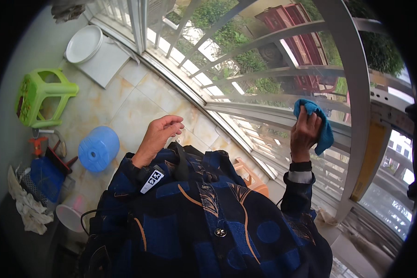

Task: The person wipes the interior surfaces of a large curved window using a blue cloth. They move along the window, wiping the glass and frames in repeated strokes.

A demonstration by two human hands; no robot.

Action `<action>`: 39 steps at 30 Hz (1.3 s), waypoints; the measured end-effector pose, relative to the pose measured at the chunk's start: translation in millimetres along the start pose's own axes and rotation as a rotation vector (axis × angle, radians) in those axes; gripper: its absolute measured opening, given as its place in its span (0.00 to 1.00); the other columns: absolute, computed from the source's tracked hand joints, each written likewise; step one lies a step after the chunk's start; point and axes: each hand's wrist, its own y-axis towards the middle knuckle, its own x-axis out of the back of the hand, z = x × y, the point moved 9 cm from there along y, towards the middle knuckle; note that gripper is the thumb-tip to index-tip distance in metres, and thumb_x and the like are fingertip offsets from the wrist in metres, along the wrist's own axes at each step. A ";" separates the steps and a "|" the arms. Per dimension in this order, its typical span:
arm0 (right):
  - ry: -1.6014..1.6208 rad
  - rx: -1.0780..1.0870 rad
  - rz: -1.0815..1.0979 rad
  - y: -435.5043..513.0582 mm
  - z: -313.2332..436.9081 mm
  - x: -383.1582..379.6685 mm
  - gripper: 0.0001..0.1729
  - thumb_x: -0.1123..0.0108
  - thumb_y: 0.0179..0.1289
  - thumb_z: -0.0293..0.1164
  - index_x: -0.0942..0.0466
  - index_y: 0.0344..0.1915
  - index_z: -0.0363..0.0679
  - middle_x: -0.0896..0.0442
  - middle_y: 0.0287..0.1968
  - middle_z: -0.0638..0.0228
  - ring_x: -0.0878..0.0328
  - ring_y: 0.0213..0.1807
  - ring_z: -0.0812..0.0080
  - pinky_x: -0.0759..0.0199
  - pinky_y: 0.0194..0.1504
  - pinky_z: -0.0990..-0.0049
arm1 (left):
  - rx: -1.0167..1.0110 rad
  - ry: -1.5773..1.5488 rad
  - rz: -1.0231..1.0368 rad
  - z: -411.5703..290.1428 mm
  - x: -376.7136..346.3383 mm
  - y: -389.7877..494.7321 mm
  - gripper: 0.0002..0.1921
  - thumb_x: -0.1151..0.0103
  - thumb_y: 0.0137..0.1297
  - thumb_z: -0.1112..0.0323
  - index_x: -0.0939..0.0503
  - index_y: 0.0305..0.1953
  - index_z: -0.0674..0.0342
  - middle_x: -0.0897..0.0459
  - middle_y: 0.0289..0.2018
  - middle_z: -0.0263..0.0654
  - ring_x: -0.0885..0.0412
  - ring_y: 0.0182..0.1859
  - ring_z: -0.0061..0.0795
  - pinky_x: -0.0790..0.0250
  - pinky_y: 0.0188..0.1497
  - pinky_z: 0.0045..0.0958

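My right hand (303, 135) grips a blue-green cleaning cloth (321, 133). The cloth lies against the glass of a sliding window (257, 87), just above a horizontal frame rail (264, 114). Part of the cloth is hidden behind my fingers. Held in front of my body, my left hand (160, 135) is empty, with its fingers loosely curled and apart, over the tiled floor. Metal bars run across the outside of the pane.
A green plastic stool (48, 90) stands by the left wall near a blue upturned bucket (99, 149). White plates (84, 44) rest on a white board (104, 66). An orange stool (253, 179) is partly behind my body. Rags (31, 212) and a blue dustpan-like item (48, 175) lie left.
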 end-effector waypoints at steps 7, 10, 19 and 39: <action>0.148 0.142 0.379 -34.2 69.2 -126.2 0.04 0.42 0.48 0.21 0.24 0.27 0.40 0.27 0.33 0.58 0.27 0.38 0.56 0.33 0.39 0.61 | 0.070 -0.109 -0.160 46.7 48.7 -28.3 0.16 0.47 0.70 0.65 0.24 0.53 0.71 0.17 0.42 0.40 0.21 0.43 0.24 0.30 0.47 0.24; 0.164 0.234 0.390 -50.1 99.0 -169.4 0.01 0.42 0.48 0.22 0.24 0.25 0.40 0.26 0.31 0.57 0.26 0.38 0.55 0.33 0.37 0.60 | 0.093 -0.110 -0.251 62.2 65.0 -38.3 0.17 0.48 0.70 0.66 0.24 0.53 0.72 0.17 0.42 0.41 0.21 0.43 0.24 0.31 0.47 0.24; 0.535 0.337 1.005 -83.0 183.6 -313.6 0.07 0.45 0.48 0.20 0.22 0.28 0.42 0.22 0.34 0.57 0.24 0.43 0.51 0.29 0.42 0.54 | 0.089 -0.247 -0.514 117.1 64.3 -65.7 0.16 0.48 0.70 0.67 0.24 0.53 0.72 0.17 0.43 0.42 0.21 0.42 0.26 0.30 0.46 0.24; -0.102 0.661 0.051 63.3 157.2 -91.1 0.24 0.43 0.58 0.21 0.26 0.56 0.31 0.39 0.70 0.52 0.35 0.58 0.56 0.37 0.54 0.62 | 0.047 -0.511 -0.477 198.3 51.6 5.5 0.17 0.47 0.71 0.63 0.23 0.52 0.70 0.17 0.41 0.39 0.21 0.42 0.24 0.31 0.46 0.24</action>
